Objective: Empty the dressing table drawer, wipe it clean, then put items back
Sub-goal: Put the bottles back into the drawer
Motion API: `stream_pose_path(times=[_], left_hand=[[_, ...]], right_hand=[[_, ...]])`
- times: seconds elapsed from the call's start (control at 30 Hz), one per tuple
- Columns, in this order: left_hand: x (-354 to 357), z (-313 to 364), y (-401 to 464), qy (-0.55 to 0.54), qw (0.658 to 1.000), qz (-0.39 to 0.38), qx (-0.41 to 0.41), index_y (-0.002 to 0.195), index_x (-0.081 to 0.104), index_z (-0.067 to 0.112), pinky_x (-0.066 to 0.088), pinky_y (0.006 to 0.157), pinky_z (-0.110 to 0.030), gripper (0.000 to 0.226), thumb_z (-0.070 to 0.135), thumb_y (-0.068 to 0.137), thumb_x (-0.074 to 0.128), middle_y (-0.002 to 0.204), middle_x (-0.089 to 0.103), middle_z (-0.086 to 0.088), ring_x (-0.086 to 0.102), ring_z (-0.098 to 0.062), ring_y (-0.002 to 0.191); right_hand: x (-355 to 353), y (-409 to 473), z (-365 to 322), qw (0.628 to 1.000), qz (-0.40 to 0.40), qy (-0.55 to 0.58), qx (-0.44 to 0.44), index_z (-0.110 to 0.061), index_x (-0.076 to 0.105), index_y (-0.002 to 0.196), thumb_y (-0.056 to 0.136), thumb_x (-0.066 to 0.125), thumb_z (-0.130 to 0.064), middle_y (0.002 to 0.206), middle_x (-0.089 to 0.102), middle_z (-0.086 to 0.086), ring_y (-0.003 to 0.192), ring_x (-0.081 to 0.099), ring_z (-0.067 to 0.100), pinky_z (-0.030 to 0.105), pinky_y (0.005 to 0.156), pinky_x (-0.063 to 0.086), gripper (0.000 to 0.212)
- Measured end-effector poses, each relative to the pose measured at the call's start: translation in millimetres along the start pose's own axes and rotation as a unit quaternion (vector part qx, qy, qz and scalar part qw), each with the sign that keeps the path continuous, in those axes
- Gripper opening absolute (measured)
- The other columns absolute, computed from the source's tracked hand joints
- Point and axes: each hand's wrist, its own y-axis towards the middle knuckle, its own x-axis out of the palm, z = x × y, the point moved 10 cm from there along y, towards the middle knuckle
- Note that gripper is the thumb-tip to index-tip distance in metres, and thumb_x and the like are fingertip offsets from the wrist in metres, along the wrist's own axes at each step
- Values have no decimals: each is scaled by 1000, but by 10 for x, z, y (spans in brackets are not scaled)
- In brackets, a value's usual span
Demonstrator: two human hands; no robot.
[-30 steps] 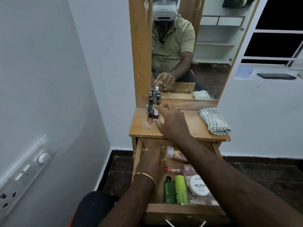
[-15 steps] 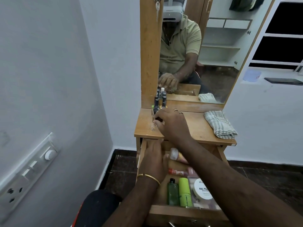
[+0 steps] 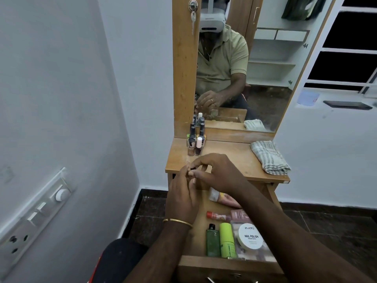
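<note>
Both hands, left [image 3: 182, 198] and right [image 3: 216, 172], meet fingertip to fingertip above the open drawer [image 3: 228, 264]. Whether they pinch anything, I cannot tell. Nail polish bottles [image 3: 195, 142] stand on the surface [image 3: 228, 158].

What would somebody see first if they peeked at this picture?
Two hands first: the left hand and right hand meet, fingertips together, over the back of the open drawer. Next, the cluster of nail polish bottles standing at the tabletop's back left by the mirror. A folded cloth lies on the right, and green bottles lie in the drawer.
</note>
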Motion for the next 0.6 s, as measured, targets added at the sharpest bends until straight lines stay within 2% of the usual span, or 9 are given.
stream_pose_path(times=[0.13, 0.2, 0.3, 0.4, 0.47, 0.6], left_hand=[[42, -29, -2, -20, 1000, -14, 0, 138, 47, 18, 52, 88, -38, 41, 25, 98, 47, 125, 63, -4, 60, -20, 110], [66, -48, -5, -15, 1000, -20, -4, 141, 45, 18, 52, 90, -37, 42, 20, 98, 50, 126, 62, -4, 58, -19, 112], [91, -34, -17, 5, 1000, -27, 8, 141, 43, 22, 51, 91, -38, 42, 23, 99, 48, 125, 61, -3, 57, -18, 112], [112, -13, -28, 28, 999, -33, 26, 138, 41, 28, 52, 89, -42, 40, 33, 98, 38, 122, 60, 0, 56, -16, 110], [125, -8, -31, 32, 998, -37, 33, 137, 41, 31, 52, 88, -44, 41, 38, 98, 33, 120, 60, 1, 56, -16, 109], [150, 0, -30, 32, 998, -42, 42, 137, 47, 26, 51, 90, -42, 43, 38, 98, 33, 120, 59, 1, 55, -15, 111]], right_hand=[[-17, -4, 123, 997, 14, 66, 36, -25, 76, 90, 81, 79, -28, 84, 71, -12, 74, 63, 1, 23, 67, 52, 11], [-159, 71, 154, 995, 73, 61, 44, -26, 73, 90, 83, 75, -36, 82, 68, -12, 72, 61, 3, 24, 63, 52, 12], [-391, 231, 190, 980, 160, -99, 69, -25, 68, 112, 88, 68, -35, 101, 63, -11, 85, 57, 10, 27, 70, 47, 26], [-367, 391, 232, 958, 133, -236, 91, -28, 55, 137, 89, 65, -31, 120, 56, -2, 100, 56, 17, 31, 77, 48, 49], [-311, 445, 236, 951, 110, -275, 88, -31, 53, 138, 90, 64, -32, 120, 53, -2, 101, 54, 18, 37, 81, 51, 50], [-296, 438, 188, 954, 117, -267, 72, -27, 68, 119, 88, 67, -33, 119, 57, -3, 102, 55, 18, 38, 82, 50, 33]])
